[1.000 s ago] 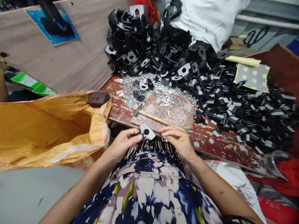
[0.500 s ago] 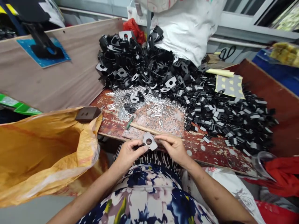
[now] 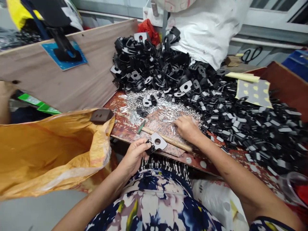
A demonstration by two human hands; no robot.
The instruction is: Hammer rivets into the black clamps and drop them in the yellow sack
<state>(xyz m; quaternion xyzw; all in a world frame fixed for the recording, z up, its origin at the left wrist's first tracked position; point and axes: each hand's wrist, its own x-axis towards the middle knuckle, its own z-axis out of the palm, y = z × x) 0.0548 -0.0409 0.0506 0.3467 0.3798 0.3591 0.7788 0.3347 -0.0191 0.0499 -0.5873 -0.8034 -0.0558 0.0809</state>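
My left hand (image 3: pixel 136 154) pinches a black plastic part with a flat grey face (image 3: pixel 158 141) and a round hole, just over the table's front edge. Its black hinge-like end is at my thumb and fingertips. Over on the board, my right hand (image 3: pixel 188 128) has its fingers curled down at the loose metal pins (image 3: pixel 166 110); whether a pin is between the fingertips is hidden. A hammer with a green head (image 3: pixel 141 127) and wooden handle (image 3: pixel 176 143) lies between the two hands.
Black parts with grey faces (image 3: pixel 168 69) are heaped behind the pins. Small black clips (image 3: pixel 231 122) spread along the right. An open orange sack (image 3: pixel 60 150) stands at left with a brown block (image 3: pixel 101 116) on its rim. Another person's arm (image 3: pixel 4 102) shows far left.
My right hand has left the grey-faced part and moved forward and right to the pins. My left hand keeps the part, now turned so its black end shows. The view has shifted left.
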